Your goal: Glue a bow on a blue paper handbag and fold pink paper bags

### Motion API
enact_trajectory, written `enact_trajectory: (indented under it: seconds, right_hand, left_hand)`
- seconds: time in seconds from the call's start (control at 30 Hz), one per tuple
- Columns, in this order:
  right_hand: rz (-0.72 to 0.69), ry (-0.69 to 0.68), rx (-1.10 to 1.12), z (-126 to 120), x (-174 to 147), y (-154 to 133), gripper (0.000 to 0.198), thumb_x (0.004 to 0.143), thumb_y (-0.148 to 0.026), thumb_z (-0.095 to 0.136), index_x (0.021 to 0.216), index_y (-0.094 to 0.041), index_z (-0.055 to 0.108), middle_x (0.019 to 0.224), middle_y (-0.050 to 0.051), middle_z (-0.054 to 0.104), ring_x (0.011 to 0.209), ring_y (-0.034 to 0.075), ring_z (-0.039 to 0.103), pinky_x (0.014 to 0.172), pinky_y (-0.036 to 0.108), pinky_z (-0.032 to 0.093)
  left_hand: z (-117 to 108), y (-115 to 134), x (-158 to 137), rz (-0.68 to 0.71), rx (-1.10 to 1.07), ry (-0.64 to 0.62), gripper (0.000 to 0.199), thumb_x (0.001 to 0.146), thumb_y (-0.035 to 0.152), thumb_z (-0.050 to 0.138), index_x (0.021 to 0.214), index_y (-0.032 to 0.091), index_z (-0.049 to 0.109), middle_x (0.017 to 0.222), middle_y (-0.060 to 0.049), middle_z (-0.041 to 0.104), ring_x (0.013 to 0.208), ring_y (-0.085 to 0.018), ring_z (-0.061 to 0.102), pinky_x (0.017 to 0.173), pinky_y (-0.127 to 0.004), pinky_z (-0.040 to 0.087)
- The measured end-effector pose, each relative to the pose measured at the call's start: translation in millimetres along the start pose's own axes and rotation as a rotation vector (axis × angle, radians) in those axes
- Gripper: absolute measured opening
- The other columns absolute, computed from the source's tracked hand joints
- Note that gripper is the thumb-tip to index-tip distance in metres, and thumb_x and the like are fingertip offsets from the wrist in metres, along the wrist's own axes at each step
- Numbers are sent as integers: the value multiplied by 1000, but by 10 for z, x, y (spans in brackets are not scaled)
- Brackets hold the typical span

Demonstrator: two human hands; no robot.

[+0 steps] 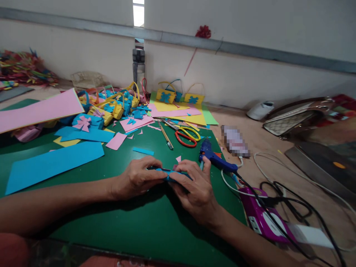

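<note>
Pinching blue paper (168, 174), long axis side-to-side: left hand (139, 175) at left end, right hand (197, 188) at right, neither nearer.

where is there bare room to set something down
The widest free patch is the green surface between the left hand, the right hand and its near edge. A smaller one lies between the large blue sheet and blue strip. Crowded: far left with paper bags; right, the glue gun and purple box.
</note>
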State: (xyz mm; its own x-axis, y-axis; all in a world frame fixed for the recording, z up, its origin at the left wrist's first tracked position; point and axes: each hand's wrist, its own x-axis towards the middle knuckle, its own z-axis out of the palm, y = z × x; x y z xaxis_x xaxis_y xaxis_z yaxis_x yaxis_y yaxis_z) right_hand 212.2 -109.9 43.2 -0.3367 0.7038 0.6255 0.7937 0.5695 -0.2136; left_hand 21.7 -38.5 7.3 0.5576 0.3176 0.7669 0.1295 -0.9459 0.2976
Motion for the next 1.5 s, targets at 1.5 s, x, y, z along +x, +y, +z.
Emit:
enact_trajectory:
  seconds: [1.5]
  right_hand:
    - [-58,44,-23,-307,10,148,14,82,-17,60,94,-22,54,89,5,63,88,19,62,96,48,36]
  left_hand:
    - [-98,-45,-20,-18,-52,-11,11,90,16,54,92,17,64,92,-7,63,76,-10,60,64,-18,48]
